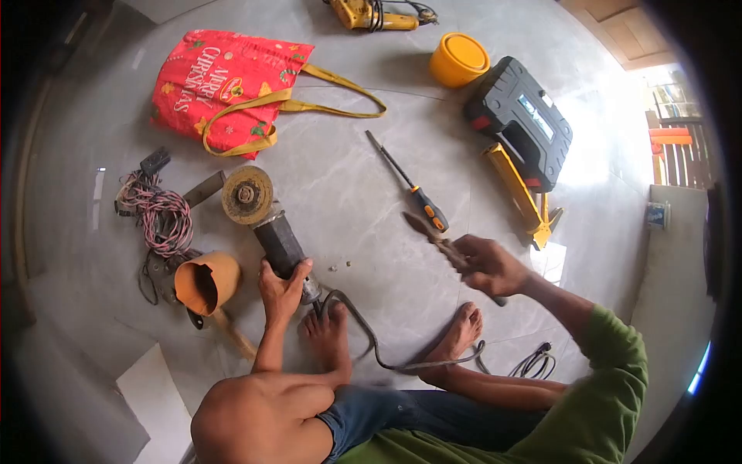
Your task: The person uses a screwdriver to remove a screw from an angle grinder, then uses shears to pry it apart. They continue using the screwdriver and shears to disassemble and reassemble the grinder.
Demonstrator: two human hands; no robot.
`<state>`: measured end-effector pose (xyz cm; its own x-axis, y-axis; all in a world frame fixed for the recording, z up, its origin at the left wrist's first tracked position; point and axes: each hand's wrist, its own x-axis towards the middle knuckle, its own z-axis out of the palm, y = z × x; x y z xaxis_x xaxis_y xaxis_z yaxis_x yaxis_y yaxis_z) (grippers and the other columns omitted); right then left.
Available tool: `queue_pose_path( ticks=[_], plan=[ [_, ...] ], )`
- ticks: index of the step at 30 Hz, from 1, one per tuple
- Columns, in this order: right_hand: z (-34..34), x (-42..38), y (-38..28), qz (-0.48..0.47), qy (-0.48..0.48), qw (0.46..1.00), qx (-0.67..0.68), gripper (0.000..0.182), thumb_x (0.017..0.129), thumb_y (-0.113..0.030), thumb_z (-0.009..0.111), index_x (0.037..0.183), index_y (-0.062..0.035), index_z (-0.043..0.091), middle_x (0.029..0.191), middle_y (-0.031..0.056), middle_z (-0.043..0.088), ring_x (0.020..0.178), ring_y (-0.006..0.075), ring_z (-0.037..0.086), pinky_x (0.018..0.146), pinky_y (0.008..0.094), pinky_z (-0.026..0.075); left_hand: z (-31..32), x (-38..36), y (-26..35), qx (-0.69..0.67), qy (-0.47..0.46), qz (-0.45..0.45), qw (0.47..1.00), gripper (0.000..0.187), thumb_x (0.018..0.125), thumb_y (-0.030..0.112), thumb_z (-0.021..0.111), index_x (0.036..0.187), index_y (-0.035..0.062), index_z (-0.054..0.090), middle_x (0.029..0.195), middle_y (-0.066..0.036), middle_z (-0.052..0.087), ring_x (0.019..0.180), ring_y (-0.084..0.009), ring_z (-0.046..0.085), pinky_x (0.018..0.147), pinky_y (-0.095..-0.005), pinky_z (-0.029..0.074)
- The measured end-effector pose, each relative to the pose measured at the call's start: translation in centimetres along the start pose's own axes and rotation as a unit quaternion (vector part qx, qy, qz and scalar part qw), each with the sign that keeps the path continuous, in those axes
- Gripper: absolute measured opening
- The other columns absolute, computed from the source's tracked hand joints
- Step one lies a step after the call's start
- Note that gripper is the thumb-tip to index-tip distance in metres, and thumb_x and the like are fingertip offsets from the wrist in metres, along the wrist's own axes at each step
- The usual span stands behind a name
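Note:
An angle grinder [282,243] with a worn, dusty disc [247,195] at its upper end lies tilted on the floor, left of the middle. My left hand [284,288] is closed around the lower part of its body. From the grinder's tail a black cord runs right, past my feet. My right hand [488,267] holds a pair of pliers [442,246] above the floor, their dark jaws pointing up and left. Just above the pliers lies a screwdriver [407,182] with a black and orange handle. Two small bits [348,264] rest on the floor between my hands.
A red bag [220,93] lies upper left, a yellow power tool [375,15] at the top. Upper right are a yellow tub [459,59], a black case [514,116] and a yellow caulking gun [519,193]. Left are bundled cords [164,216] and an orange container [224,278].

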<state>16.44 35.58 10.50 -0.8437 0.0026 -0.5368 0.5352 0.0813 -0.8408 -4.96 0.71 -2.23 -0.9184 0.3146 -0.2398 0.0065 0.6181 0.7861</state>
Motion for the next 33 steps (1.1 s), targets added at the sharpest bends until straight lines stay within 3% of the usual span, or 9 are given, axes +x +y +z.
queue_pose_path(
  ticks=[6, 10, 12, 19, 21, 26, 31, 32, 33],
  plan=[
    [-4.0, -1.7, 0.0, 0.072, -0.121, 0.99, -0.029, 0.027, 0.075, -0.016, 0.068, 0.094, -0.0027, 0.054, 0.077, 0.0013, 0.052, 0.072, 0.0135, 0.049, 0.064, 0.0347, 0.043, -5.9, -4.6, -0.1, -0.009, -0.055, -0.052, 0.997, 0.042, 0.085, 0.024, 0.08, 0.106, -0.008, 0.061, 0.093, -0.012, 0.068, 0.078, -0.0182, 0.063, 0.07, -0.0332, 0.052],
    [-0.2, 0.9, 1.9, 0.149, 0.034, 0.978, -0.143, 0.031, 0.08, -0.024, 0.073, 0.1, -0.0066, 0.056, 0.086, 0.0105, 0.061, 0.08, 0.0279, 0.059, 0.073, 0.0425, 0.045, -9.2, -5.0, 0.6, 0.02, -0.088, -0.079, 0.993, 0.035, 0.088, 0.018, 0.077, 0.106, -0.0073, 0.061, 0.093, -0.01, 0.067, 0.078, -0.0151, 0.062, 0.07, -0.0308, 0.052],
    [0.4, 3.5, 3.7, 0.067, 0.156, 0.93, -0.327, 0.034, 0.084, -0.024, 0.071, 0.108, -0.0088, 0.053, 0.101, 0.0143, 0.062, 0.094, 0.0365, 0.058, 0.08, 0.0504, 0.042, -9.0, -4.5, 1.4, 0.031, -0.098, -0.073, 0.992, 0.031, 0.09, 0.016, 0.076, 0.106, -0.0069, 0.062, 0.093, -0.009, 0.067, 0.078, -0.0136, 0.062, 0.07, -0.0296, 0.051],
    [-1.8, 11.4, 3.3, -0.043, 0.202, 0.868, -0.452, 0.031, 0.089, -0.025, 0.066, 0.111, -0.0092, 0.051, 0.1, 0.0162, 0.058, 0.095, 0.0388, 0.056, 0.079, 0.0558, 0.04, -5.8, -4.5, 5.8, 0.043, -0.17, -0.094, 0.98, 0.02, 0.092, 0.01, 0.073, 0.081, -0.0022, 0.061, 0.068, -0.001, 0.061, 0.064, -0.0063, 0.051, 0.061, -0.0247, 0.044],
    [-0.9, 13.0, 3.1, 0.065, 0.184, 0.868, -0.456, 0.03, 0.09, -0.024, 0.066, 0.111, -0.0076, 0.052, 0.101, 0.0167, 0.059, 0.092, 0.0404, 0.058, 0.078, 0.0569, 0.041, -5.9, -4.5, 8.9, 0.0, -0.223, -0.102, 0.97, 0.022, 0.089, 0.016, 0.078, 0.083, -0.0014, 0.065, 0.07, -0.003, 0.065, 0.065, -0.007, 0.055, 0.06, -0.0263, 0.046],
    [-0.4, 13.9, 5.8, 0.06, 0.145, 0.903, -0.401, 0.023, 0.091, -0.021, 0.063, 0.105, -0.0058, 0.053, 0.097, 0.0218, 0.065, 0.093, 0.0459, 0.062, 0.079, 0.0577, 0.045, -8.9, -8.0, 10.1, -0.048, -0.181, -0.191, 0.964, 0.022, 0.088, 0.016, 0.079, 0.088, -0.0004, 0.064, 0.076, -0.004, 0.066, 0.071, -0.0059, 0.057, 0.062, -0.0264, 0.047],
    [1.5, 10.7, 0.2, 0.101, 0.154, 0.947, -0.262, 0.021, 0.092, -0.018, 0.062, 0.101, -0.0016, 0.051, 0.078, 0.0212, 0.064, 0.074, 0.0388, 0.067, 0.065, 0.0508, 0.05, -9.7, -10.8, 11.1, -0.175, -0.099, -0.052, 0.978, 0.03, 0.084, 0.02, 0.081, 0.079, 0.0047, 0.056, 0.064, -0.004, 0.051, 0.061, -0.0095, 0.046, 0.058, -0.0301, 0.042],
    [2.7, 8.6, -3.8, 0.085, 0.122, 0.964, -0.221, 0.022, 0.092, -0.019, 0.064, 0.099, -0.0017, 0.052, 0.076, 0.0196, 0.063, 0.071, 0.0339, 0.066, 0.062, 0.047, 0.05, -11.0, -11.3, 12.0, -0.153, -0.116, -0.043, 0.98, 0.029, 0.082, 0.02, 0.082, 0.08, 0.0055, 0.057, 0.062, -0.003, 0.047, 0.063, -0.014, 0.049, 0.062, -0.0335, 0.044],
    [3.9, 6.5, -7.4, 0.07, 0.095, 0.977, -0.177, 0.023, 0.092, -0.02, 0.066, 0.097, -0.0018, 0.052, 0.074, 0.0179, 0.061, 0.067, 0.029, 0.066, 0.06, 0.0432, 0.05, -10.4, -12.2, 10.9, -0.092, -0.051, 0.064, 0.992, 0.03, 0.081, 0.024, 0.084, 0.084, 0.0051, 0.06, 0.073, -0.005, 0.06, 0.077, -0.0214, 0.059, 0.081, -0.0386, 0.046]
  ],
)
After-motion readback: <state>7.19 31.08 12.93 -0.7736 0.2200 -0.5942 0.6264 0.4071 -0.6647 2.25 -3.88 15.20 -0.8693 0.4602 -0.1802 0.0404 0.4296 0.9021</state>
